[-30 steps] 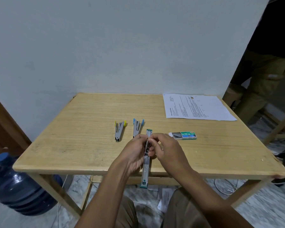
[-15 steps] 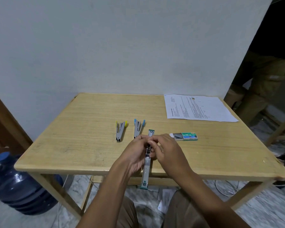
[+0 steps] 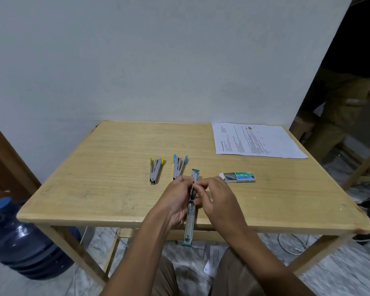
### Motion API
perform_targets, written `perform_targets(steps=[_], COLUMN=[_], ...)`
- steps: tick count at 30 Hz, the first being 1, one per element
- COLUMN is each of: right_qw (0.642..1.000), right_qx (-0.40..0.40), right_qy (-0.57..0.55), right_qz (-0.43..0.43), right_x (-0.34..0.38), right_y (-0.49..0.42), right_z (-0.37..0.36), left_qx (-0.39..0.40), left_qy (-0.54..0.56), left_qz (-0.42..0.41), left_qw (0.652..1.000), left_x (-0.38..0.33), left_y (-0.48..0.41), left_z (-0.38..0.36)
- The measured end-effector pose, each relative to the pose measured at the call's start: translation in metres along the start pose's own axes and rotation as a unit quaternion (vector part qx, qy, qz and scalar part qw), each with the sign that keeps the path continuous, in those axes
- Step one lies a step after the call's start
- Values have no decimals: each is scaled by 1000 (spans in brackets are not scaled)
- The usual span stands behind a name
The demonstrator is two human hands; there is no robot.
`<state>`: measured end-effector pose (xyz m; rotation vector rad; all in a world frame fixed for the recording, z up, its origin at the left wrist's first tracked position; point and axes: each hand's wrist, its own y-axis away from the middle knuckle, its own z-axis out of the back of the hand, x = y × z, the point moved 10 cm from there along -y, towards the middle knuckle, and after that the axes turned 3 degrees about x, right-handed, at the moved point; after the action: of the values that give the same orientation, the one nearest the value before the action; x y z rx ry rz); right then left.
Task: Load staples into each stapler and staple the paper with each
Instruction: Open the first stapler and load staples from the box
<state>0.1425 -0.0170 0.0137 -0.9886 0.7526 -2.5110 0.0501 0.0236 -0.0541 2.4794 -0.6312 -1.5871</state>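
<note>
Hands meet on the teal stapler [image 3: 189, 227], swung open into one long strip, its near end hanging past the table [image 3: 107, 167] edge. The left hand [image 3: 175, 201] grips its middle with curled fingers. The right hand [image 3: 220, 199] pinches the same spot from the other side; whether it holds staples I cannot tell. Just beyond the teal stapler to the left lies the blue stapler [image 3: 177, 168], and further left the yellow stapler [image 3: 155, 170]. Right of its far tip sits the staple box [image 3: 241, 177], partly slid open. Well beyond, to its right, the paper [image 3: 256, 141] lies flat.
</note>
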Motion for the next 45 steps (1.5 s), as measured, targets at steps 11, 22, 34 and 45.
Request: perform_targets(steps=[11,22,34,45], right_qw=[996,1000,1000,989], right_qx=[26,9,15,93], right_qy=[-21,-8,-8,-21], right_qz=[-84,-15,-21,-116], right_x=[-11,-6,-8,-14], right_y=[-5,-2,-6,-13], right_z=[-1,3,6,-9], left_qx=[10,46,33,-10], left_qy=[8,-36,-62,-13], left_qz=[-7,-19,-32,0], left_qw=[1000,998,997,1000], left_x=[1,-1,-7,-2], left_y=[-1,2,5,-2], left_z=[-1,-6,-11,-1])
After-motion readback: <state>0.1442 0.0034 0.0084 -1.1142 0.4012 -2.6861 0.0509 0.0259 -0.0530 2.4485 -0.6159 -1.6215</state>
